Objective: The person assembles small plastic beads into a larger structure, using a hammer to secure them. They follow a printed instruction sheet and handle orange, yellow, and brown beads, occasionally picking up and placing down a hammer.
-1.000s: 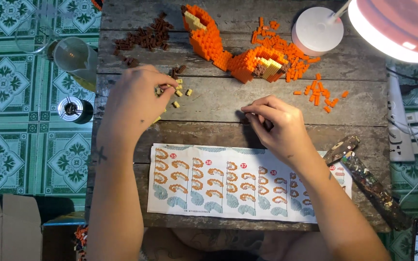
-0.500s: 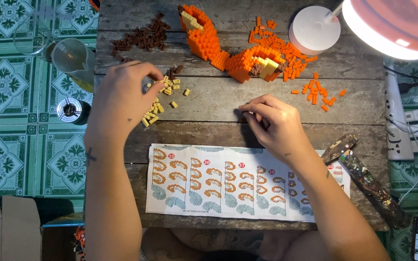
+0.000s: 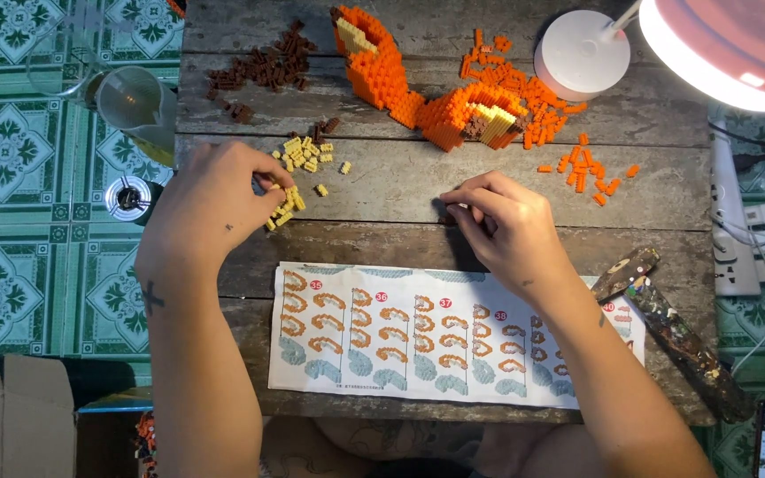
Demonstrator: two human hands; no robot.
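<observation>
The instruction sheet (image 3: 453, 336), a long glossy paper strip printed with rows of curled orange and teal build steps, lies flat on the near edge of the weathered grey plank table (image 3: 400, 190); everything else is placed from it.

Just beyond the sheet's left end, the left hand (image 3: 210, 208) rests knuckles up, its fingers curled down and pressed together over a scatter of tiny pale yellow bricks (image 3: 298, 159). Whether a brick is actually pinched cannot be told, since the fingertips are hidden under the hand.

Beyond the sheet's middle, the right hand (image 3: 506, 226) bends at the wrist, thumb and fingertips drawn tight together against the wood, pinching something too small to make out.

Farther from the sheet, at the table's far side, stands the half-built orange brick model (image 3: 409, 84), blocky and stepped, with cream patches. Loose orange bricks (image 3: 586, 168) lie to its right, and a heap of dark brown bricks (image 3: 263, 62) to its left.

Past the sheet's right end lies a paint-speckled stick (image 3: 666, 327). Far right of the model stands a white round lamp base (image 3: 582, 53) with its glowing pink-rimmed lamp head (image 3: 728, 49) above.
</observation>
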